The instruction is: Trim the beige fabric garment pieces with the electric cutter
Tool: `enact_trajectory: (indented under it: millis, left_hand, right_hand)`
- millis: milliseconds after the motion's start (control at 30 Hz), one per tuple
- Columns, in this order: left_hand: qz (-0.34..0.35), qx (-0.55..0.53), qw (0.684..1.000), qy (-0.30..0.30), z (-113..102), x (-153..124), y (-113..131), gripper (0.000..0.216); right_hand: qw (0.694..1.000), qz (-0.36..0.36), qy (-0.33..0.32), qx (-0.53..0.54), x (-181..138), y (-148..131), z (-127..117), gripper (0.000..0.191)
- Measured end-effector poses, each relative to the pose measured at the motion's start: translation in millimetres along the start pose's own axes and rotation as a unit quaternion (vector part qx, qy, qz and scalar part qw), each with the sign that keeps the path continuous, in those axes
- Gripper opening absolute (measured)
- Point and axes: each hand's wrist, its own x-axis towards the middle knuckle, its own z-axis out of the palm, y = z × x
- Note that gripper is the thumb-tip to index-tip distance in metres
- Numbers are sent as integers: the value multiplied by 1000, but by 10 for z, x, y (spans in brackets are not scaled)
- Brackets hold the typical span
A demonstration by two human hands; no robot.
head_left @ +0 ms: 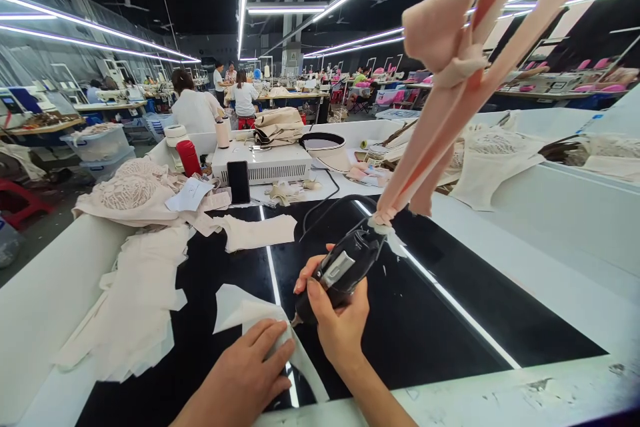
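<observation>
My right hand (343, 320) is wrapped round a black handheld power tool (345, 270) with a silver switch plate. Its narrow tip points down and left, at the edge of a thin off-white fabric piece (250, 310). My left hand (250, 373) lies flat on that piece, fingers spread, close to the tip. Part of the fabric is folded over, and part is hidden under the left hand. Knotted pink fabric strips (425, 140) run up from the tool's rear end. Beneath everything is a glossy black tabletop panel (430, 347). Whether the tip touches the fabric I cannot tell.
A pile of pale fabric pieces (135, 307) lies at left, with lace-cupped garments (133, 193) behind. Another cut piece (260, 232), a phone (239, 181), a red bottle (188, 158) and a white box (265, 165) stand further back. Raised white walls edge the table. People work beyond.
</observation>
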Motion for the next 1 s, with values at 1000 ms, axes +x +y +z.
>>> enact_trajectory:
  millis: [1000]
  left_hand:
    - [30, 43, 997, 54, 74, -43, -62, 36]
  right_hand:
    - [999, 25, 5, 22, -87, -12, -12, 33]
